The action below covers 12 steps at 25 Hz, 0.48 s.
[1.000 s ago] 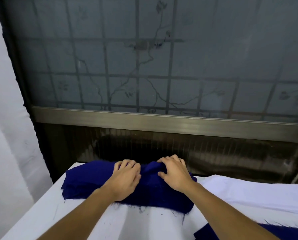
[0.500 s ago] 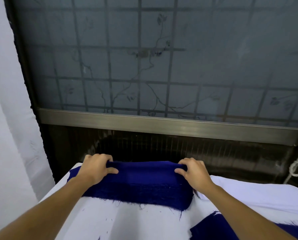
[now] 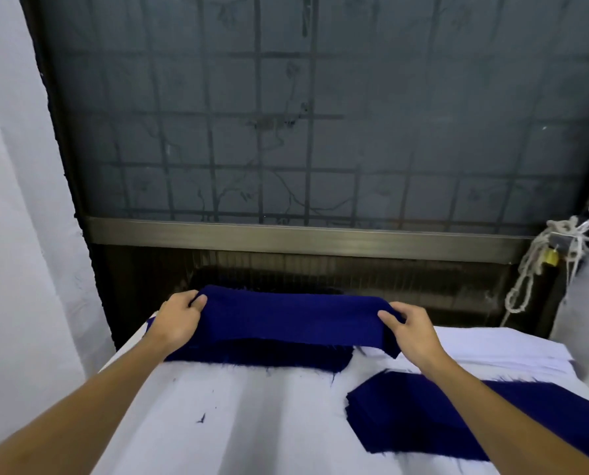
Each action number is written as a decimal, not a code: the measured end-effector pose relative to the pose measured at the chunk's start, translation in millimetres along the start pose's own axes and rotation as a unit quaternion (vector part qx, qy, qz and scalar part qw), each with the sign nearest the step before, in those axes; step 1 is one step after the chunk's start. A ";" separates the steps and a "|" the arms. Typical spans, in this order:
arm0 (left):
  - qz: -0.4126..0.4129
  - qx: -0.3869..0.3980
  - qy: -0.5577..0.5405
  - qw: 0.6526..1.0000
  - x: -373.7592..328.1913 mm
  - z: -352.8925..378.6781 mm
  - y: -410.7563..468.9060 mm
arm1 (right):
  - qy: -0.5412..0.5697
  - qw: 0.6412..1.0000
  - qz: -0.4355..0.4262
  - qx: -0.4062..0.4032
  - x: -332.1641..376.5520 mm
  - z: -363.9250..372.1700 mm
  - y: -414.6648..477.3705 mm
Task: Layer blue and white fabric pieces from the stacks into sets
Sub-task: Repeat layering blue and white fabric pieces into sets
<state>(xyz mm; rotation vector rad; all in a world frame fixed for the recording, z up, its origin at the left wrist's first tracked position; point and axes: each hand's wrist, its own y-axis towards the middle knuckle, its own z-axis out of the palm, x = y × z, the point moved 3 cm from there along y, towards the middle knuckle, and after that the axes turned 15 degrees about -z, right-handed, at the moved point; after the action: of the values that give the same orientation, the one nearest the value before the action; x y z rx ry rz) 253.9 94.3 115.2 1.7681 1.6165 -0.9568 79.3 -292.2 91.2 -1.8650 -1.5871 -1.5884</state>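
A dark blue fabric piece (image 3: 293, 318) is stretched and lifted a little above the blue stack (image 3: 262, 356) at the far edge of the table. My left hand (image 3: 180, 315) pinches its left end and my right hand (image 3: 411, 329) pinches its right end. A white fabric stack (image 3: 498, 349) lies to the right of the blue stack. Nearer, at the right, a laid-out blue piece (image 3: 423, 411) rests flat, partly under my right forearm.
The table (image 3: 252, 423) is covered in white cloth with a few loose blue threads. A dark barred window (image 3: 320, 132) rises just behind it. White curtain hangs at the left; a knotted rope (image 3: 539, 262) with a padlock hangs at the right.
My hands moved from the middle of the blue stack out to its ends, pinched the top piece and raised it off the stack.
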 end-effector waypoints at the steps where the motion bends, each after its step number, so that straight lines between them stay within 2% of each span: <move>1: 0.001 0.004 0.000 1.000 -1.0 6.3 -9.5 | 0.002 1.000 0.007 -0.005 0.0 -6.6 -12.1; 6: -0.004 -0.051 0.028 0.998 5.1 45.8 -57.7 | -0.002 0.998 0.050 -0.032 2.0 -29.6 -70.6; 12: -0.031 -0.034 0.054 0.997 50.3 83.2 -122.9 | -0.026 0.999 0.039 -0.010 -6.0 -35.4 -154.1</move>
<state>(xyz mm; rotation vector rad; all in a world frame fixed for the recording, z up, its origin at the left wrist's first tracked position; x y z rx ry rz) 122.0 73.1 33.4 1.7598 1.7596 -0.8360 -64.1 -261.0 31.9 -1.9686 -1.5039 -1.5396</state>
